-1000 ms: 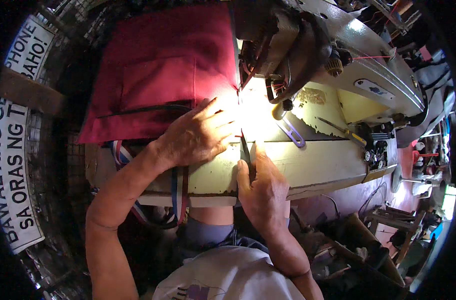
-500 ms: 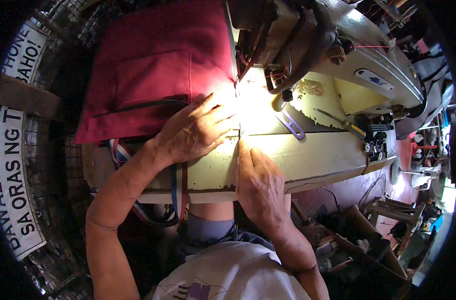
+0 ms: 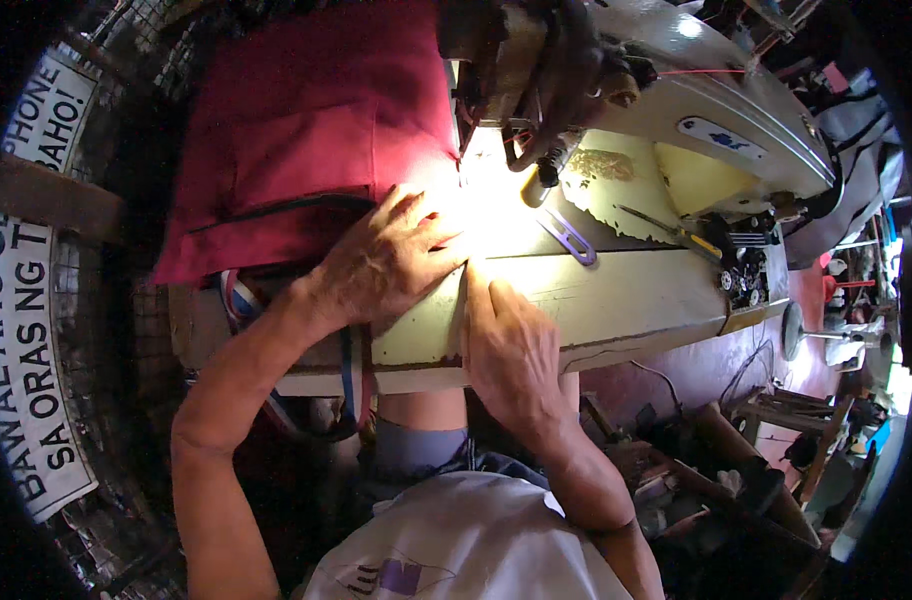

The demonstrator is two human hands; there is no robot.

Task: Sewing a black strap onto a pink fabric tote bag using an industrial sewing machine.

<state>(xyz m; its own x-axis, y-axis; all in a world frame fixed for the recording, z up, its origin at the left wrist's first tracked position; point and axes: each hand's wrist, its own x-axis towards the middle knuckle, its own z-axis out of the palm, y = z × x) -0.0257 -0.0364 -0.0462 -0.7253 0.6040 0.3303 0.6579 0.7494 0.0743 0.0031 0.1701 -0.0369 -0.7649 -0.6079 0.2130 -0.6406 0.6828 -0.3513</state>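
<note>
A red fabric bag [image 3: 306, 145] with a sewn pocket and a dark slit lies under the head of the sewing machine [image 3: 531, 75]. Its right edge meets the needle area, where the lamp's glare washes out detail. My left hand [image 3: 381, 260] grips the bag's near right edge, with bent fingers pointing right. Close beside it, my right hand [image 3: 513, 345] pinches at the same edge, forefinger extended and the other fingers curled; what it holds is lost in the glare. A striped strap [image 3: 352, 375] hangs from the bag over the table's front edge.
Right of the needle lie a purple slotted tool [image 3: 574, 240] and a yellow-handled screwdriver [image 3: 696, 242]. Bobbins and small metal parts [image 3: 746, 280] sit at the table's right end. Wooden boxes of scraps [image 3: 736, 470] stand below on the right. Signboards [image 3: 46, 370] hang on wire mesh at left.
The view has shifted slightly, so the machine and tools appear further left. Both hands stay at the bag's edge, with my right fingertips nearer my left hand.
</note>
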